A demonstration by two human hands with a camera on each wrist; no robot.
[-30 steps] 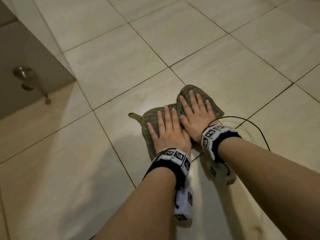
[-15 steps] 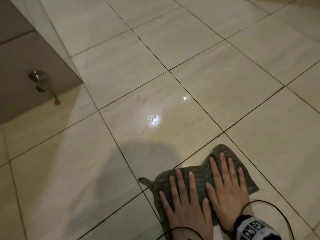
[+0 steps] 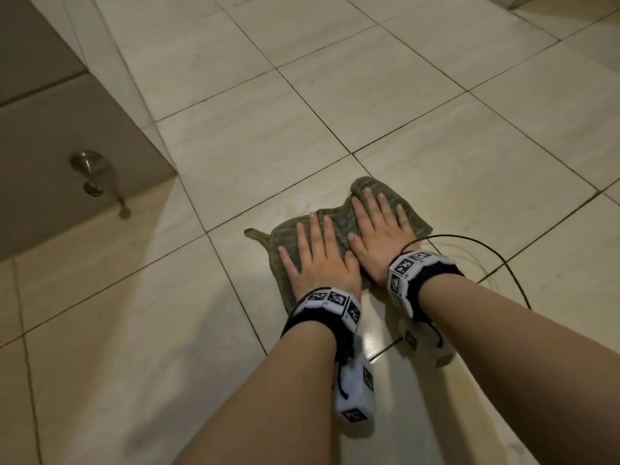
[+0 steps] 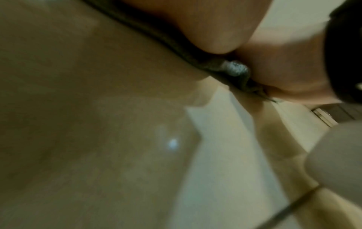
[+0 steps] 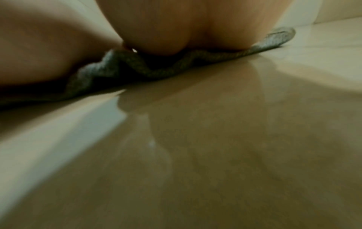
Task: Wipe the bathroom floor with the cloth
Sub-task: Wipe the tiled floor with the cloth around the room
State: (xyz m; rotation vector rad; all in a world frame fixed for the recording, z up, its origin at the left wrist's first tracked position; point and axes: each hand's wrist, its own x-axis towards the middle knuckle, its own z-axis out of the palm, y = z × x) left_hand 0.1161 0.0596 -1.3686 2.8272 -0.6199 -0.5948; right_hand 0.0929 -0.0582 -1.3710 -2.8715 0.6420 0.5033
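- At the left edge of the head view, a cabinet with a metal knob is seen above the floor.
- Near the centre, the cloth is spread flat on the tiles, with one corner pulled out to the left.
- The left hand is laid flat on the cloth, fingers straight and slightly apart; nothing is clamped.
- Just to its right, the right hand is pressed flat on the cloth in the same way, thumb touching the left hand.
- A thin cable is seen on the tiles at the right.
- The wiping is judged to be in the middle: a wet shine is visible below the hands, while the tiles in the upper part look dull, so they are probably left to do.
- The wrist views show what the head view cannot: the bunched cloth edge under the palm, and reflections on the floor. They are blurred, and the fingers are not shown there.
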